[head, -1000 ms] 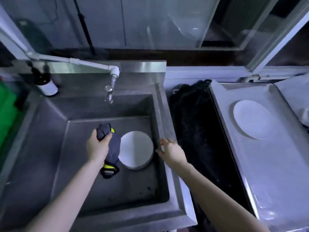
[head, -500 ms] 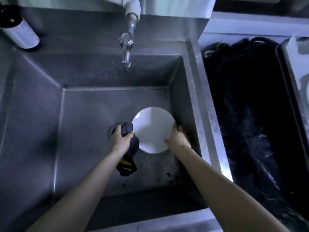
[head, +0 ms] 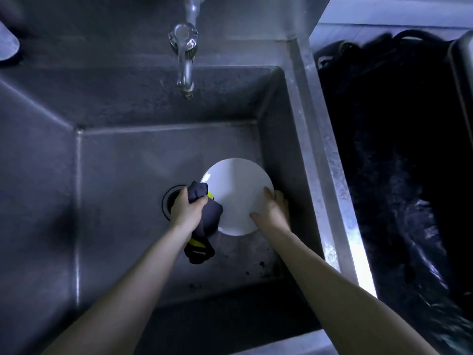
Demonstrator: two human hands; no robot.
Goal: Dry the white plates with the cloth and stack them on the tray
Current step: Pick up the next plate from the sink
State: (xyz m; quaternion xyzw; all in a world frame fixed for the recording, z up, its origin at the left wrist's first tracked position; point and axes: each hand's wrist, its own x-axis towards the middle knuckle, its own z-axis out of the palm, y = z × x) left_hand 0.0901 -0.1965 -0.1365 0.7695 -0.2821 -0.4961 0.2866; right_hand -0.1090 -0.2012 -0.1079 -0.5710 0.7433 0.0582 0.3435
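Dull grey steel fills most of the view: a deep sink (head: 122,175) seen from above, with a chrome tap (head: 185,60) hanging over its back wall and a round drain (head: 167,201) in its floor. A white plate (head: 236,196) is down inside the sink, on the right half of the floor and close to the right wall. Whether it lies flat or is raised a little cannot be told.

The right hand (head: 272,212) grips the plate at its right rim, with the thumb laid on the upper face and the fingers curled round the edge behind it. The left hand (head: 185,210) is closed in a fist round a dark blue cloth (head: 207,221) with yellow trim. The bunched cloth touches the plate's left rim and covers a little of it, and a loose end hangs below the fist. This hand sits partly over the drain.

Right of the sink, past its bright rim, lies a crumpled black sheet (head: 396,175). At the far right edge only a strip of the tray (head: 460,78) shows.
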